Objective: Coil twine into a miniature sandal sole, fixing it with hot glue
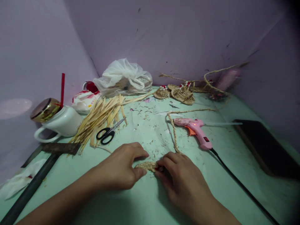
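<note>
Between my hands, low over the pale green table, is a small woven straw piece [147,166] with dark red at its right end. My left hand [124,165] has its thumb and fingers around the left end of the piece. Closed over the right end is my right hand [179,175], its fingertips at the red part. A braided straw cord [173,134] runs from behind my right hand up past the glue gun's nozzle and off toward the back right. What lies under my right fingers is hidden.
A pink glue gun [193,126] lies right, its black cable running forward, near a dark phone-like slab [267,147]. Black-handled scissors [109,132], straw strips [100,115], a white mug [62,122] and a hammer [53,153] lie left. Behind are a plastic bag [124,78] and woven pieces [181,93].
</note>
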Demonstrator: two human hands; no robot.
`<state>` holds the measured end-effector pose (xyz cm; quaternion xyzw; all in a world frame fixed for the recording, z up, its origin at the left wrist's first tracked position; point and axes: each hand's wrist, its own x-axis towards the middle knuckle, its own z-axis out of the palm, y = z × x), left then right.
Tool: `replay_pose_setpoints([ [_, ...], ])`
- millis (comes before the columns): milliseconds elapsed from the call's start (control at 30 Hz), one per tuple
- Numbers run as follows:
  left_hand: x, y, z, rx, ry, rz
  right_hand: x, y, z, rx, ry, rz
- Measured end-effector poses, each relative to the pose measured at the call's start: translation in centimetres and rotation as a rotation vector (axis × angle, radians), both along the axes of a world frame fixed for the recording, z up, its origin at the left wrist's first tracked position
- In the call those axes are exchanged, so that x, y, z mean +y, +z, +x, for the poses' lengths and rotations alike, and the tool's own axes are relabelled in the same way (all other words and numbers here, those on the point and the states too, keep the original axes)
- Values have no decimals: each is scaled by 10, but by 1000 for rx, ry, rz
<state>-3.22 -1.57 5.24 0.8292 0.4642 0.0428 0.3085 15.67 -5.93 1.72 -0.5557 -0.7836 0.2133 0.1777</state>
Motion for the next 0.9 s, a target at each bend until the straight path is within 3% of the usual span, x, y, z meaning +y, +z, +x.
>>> replay_pose_setpoints([
  [67,-8,-8,8,69,38,98,0,-1,0,-13,8,15],
  [167,-19,-19,19,133,-19,231,0,0,-2,-41,46,53],
  [333,-20,-23,18,68,2,297,0,4,2,37,98,120],
  [567,-11,-21,10,-33,71,387,12,14,25,137,47,467],
  [733,-10,-22,8,-10,74,479,18,15,24,43,88,340],
  [900,-7,-25,6,77,61,474,21,16,23,-94,157,217],
])
